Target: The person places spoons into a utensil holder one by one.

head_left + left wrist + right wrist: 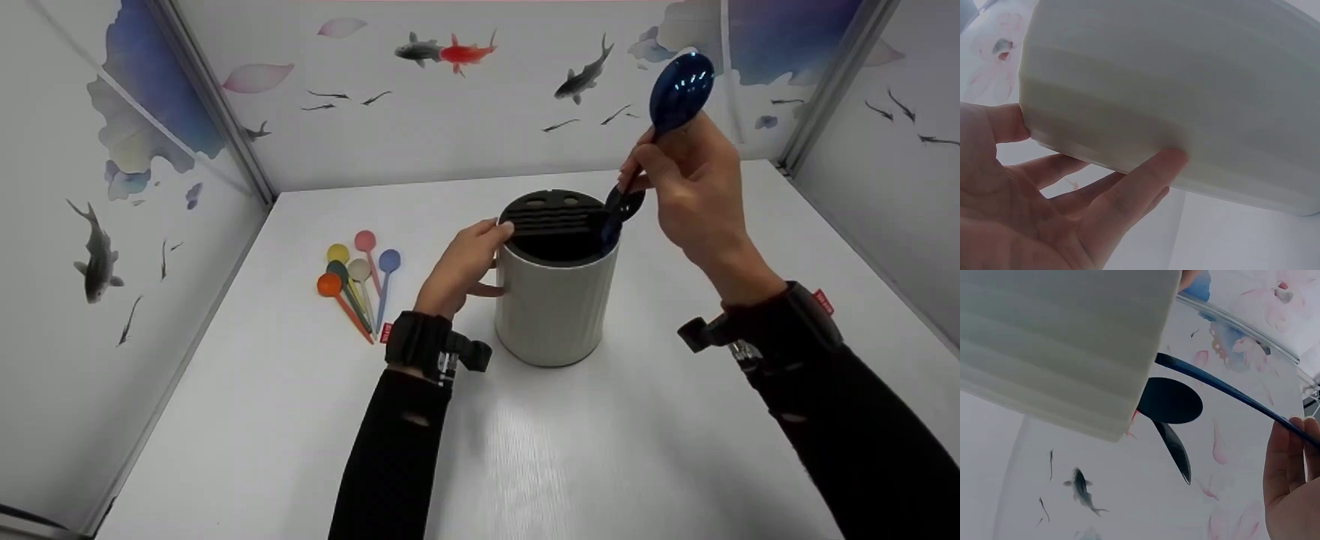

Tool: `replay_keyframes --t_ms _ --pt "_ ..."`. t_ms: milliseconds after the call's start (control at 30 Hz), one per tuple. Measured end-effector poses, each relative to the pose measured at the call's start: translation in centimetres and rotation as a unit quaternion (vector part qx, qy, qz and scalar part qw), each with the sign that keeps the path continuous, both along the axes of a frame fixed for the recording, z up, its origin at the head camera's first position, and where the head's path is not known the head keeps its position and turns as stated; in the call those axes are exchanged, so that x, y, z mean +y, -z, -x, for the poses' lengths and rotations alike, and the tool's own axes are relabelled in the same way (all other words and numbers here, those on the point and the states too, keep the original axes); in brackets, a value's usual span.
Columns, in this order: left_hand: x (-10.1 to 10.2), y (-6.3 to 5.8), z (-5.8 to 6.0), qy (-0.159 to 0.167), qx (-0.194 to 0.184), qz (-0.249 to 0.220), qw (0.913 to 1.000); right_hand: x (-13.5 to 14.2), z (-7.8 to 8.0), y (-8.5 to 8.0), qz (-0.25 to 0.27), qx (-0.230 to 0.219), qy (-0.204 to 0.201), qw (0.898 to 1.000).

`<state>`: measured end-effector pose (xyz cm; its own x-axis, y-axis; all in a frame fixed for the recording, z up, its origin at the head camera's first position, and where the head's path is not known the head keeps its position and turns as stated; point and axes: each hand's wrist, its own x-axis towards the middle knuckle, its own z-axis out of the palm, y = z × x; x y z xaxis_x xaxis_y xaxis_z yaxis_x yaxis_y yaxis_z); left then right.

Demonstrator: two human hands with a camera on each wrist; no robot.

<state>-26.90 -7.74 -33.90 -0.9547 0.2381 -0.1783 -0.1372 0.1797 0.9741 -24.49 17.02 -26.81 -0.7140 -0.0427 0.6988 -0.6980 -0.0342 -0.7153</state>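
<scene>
My right hand (701, 180) pinches a shiny dark-blue spoon (681, 90) by its handle. The spoon's bowl points up, and the handle slants down to the right side of the opening of a white ribbed utensil holder (555, 315). At that same side, two dark spoon bowls (1172, 400) stick out past the rim, one broad and one edge-on in the right wrist view. My left hand (469, 262) holds the holder from the left, thumb at the rim and fingers against the wall (1129, 197). A black slotted insert (555, 214) covers the back of its top.
Several small colored spoons (360, 270) lie fanned out on the white table (300, 420), left of the holder. White panels (450, 127) printed with fish and petals enclose the table at the back and sides.
</scene>
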Motion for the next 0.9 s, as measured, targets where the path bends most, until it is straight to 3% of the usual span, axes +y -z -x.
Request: replay_keyframes --t_ms 233,500,667,900 --pt "0.1 0.2 0.0 0.000 0.000 -0.004 1.0000 -1.1 -0.1 2.9 -0.120 0.018 0.063 0.991" --pt "0.0 0.1 0.0 -0.001 0.008 0.001 1.0000 -0.8 -0.4 5.7 -0.214 0.004 0.083 0.973" --pt "0.0 0.0 0.0 -0.002 0.008 0.002 1.0000 -0.2 -0.4 5.7 -0.236 -0.046 0.084 0.967" --pt "0.0 0.1 0.0 -0.001 0.003 -0.004 1.0000 0.5 -0.8 4.6 -0.239 -0.167 0.077 0.954"
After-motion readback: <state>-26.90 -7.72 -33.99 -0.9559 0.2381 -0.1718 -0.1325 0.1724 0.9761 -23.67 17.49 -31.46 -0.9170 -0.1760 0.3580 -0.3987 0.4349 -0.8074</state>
